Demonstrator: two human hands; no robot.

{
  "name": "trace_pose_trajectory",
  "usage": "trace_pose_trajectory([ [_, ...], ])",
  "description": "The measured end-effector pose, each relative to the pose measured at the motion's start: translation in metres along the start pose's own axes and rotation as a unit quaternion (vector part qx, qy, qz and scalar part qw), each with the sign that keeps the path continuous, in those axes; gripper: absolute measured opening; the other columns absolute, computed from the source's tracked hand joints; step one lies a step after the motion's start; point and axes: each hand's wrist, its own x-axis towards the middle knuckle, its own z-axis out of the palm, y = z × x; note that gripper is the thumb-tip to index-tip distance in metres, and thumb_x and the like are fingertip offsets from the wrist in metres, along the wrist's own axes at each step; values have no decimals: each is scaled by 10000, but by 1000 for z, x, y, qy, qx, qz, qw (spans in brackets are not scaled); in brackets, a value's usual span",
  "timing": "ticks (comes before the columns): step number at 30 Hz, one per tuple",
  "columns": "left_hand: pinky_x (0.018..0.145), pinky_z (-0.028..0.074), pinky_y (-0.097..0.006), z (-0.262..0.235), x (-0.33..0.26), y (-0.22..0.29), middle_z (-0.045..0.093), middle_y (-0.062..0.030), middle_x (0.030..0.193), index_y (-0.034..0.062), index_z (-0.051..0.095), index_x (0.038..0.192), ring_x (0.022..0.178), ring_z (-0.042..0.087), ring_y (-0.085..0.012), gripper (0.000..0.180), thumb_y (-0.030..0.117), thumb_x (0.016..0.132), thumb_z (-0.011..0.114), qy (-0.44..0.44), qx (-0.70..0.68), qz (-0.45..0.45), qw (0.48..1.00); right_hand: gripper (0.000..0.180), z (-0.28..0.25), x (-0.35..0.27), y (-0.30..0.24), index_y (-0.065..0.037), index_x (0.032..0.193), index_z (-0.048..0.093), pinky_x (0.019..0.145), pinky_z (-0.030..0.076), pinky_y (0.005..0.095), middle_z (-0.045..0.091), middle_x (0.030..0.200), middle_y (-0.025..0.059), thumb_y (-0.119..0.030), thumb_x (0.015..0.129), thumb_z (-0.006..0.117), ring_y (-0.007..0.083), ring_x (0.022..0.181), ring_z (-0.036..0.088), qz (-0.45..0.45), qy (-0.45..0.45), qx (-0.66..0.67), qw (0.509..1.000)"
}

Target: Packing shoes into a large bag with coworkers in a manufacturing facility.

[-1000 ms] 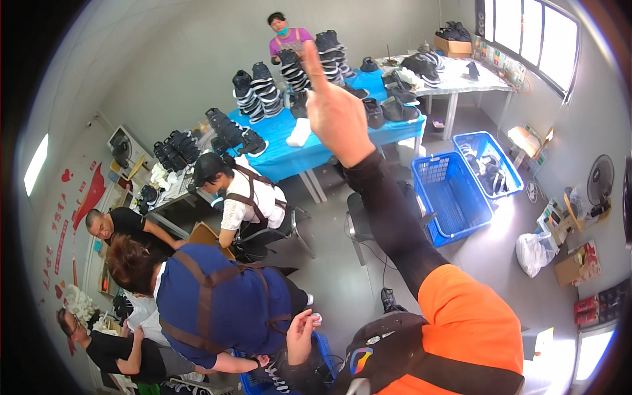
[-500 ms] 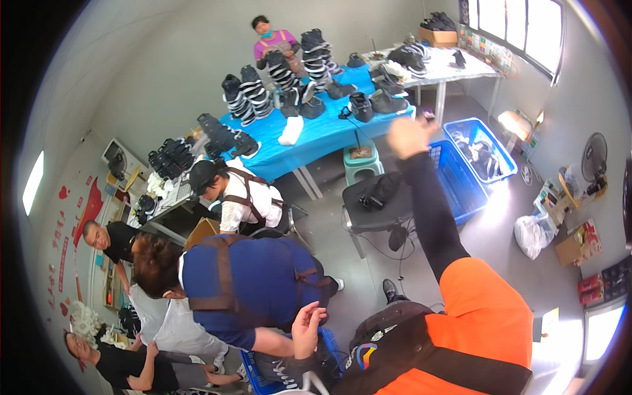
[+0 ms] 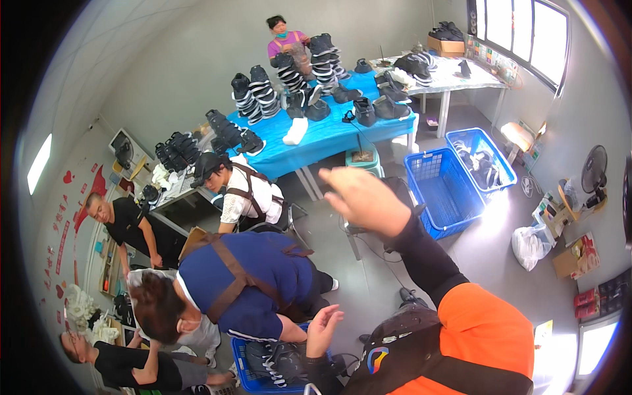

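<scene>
My right hand point(image 3: 368, 201) is held up in the air at the middle of the view, its fingers stretched out to the left and nothing in it. Beneath it is a black-seated chair point(image 3: 395, 187), partly hidden by the hand and arm. My left hand point(image 3: 322, 330) is raised low in front of me, fingers loosely apart and empty. Close beside it, a blue basket point(image 3: 238, 368) holds dark shoes with white parts point(image 3: 273, 362). A co-worker in a blue shirt point(image 3: 250, 276) bends over that basket, and one of their arms reaches down by my left hand.
Stacks of black-and-white shoes point(image 3: 255, 99) stand on a blue-covered table point(image 3: 309, 141). Two blue baskets, a nearer one point(image 3: 447, 191) and one holding shoe parts point(image 3: 484, 131), sit on the floor to the right. A white plastic bag point(image 3: 532, 245) lies near a fan point(image 3: 592, 168). Several co-workers are on the left.
My right hand has swung left and nearer from its outstretched place by the baskets. My left hand has shifted slightly right. The blue-shirted co-worker has bent lower, and the view has tilted slightly.
</scene>
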Motion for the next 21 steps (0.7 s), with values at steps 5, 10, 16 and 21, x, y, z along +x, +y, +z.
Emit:
trace_pose_trajectory([
  [5,876,509,-266,59,7,-6,715,-114,1095,-27,597,1273,962,674,-148,275,117,1040,574,43,-13,5,999,390,10,-64,53,-26,1215,655,895,523,452,710,1036,187,-301,939,635,359,1002,670,-20,-180,53,982],
  [10,836,509,-251,133,31,-15,721,-98,1063,-14,613,1255,925,682,-138,266,142,1043,578,112,-35,9,993,362,-10,-116,140,-20,1156,677,886,523,458,714,1018,193,-308,945,621,364,1003,673,25,-201,77,976],
  [16,863,507,-265,243,92,-1,720,-110,1075,-17,615,1260,938,682,-150,278,151,1043,577,77,-50,-23,995,303,-84,-178,258,-12,1080,688,867,524,451,714,960,174,-265,922,635,354,977,674,89,-215,92,968],
  [21,889,518,-293,292,126,33,713,-125,1095,-33,605,1271,967,681,-173,284,132,1045,561,69,-1,-26,997,304,-127,-205,315,-7,1086,691,832,535,446,720,917,158,-255,919,636,352,931,685,153,-190,112,963],
])
